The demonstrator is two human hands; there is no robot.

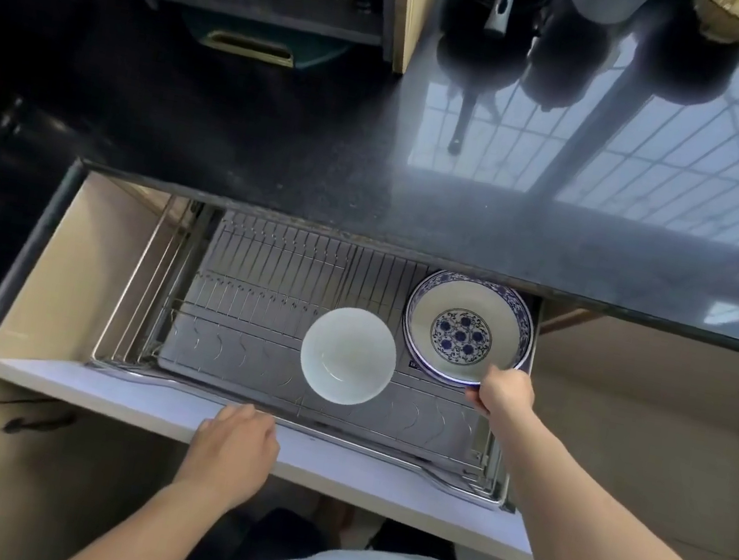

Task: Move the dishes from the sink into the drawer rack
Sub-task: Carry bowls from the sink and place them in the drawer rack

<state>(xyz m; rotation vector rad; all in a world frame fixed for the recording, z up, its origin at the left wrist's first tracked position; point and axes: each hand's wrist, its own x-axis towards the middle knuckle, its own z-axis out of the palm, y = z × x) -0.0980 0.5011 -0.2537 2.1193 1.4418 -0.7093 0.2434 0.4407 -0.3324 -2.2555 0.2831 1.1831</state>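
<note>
1. Right hand (504, 393) pinches the near rim of the blue-patterned plate (467, 328), which lies flat at the drawer rack's (261, 271) far right end.
2. White bowl (348, 355) sits upright in the rack, just left of the plate.
3. Left hand (234, 445) rests loosely curled on the drawer front (95, 385), holding nothing; right hand is nearer both dishes.

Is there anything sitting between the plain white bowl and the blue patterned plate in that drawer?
No. In the head view, only bare wire rack shows in the narrow gap between the white bowl and the blue patterned plate, which the right hand grips at its near rim.
</note>
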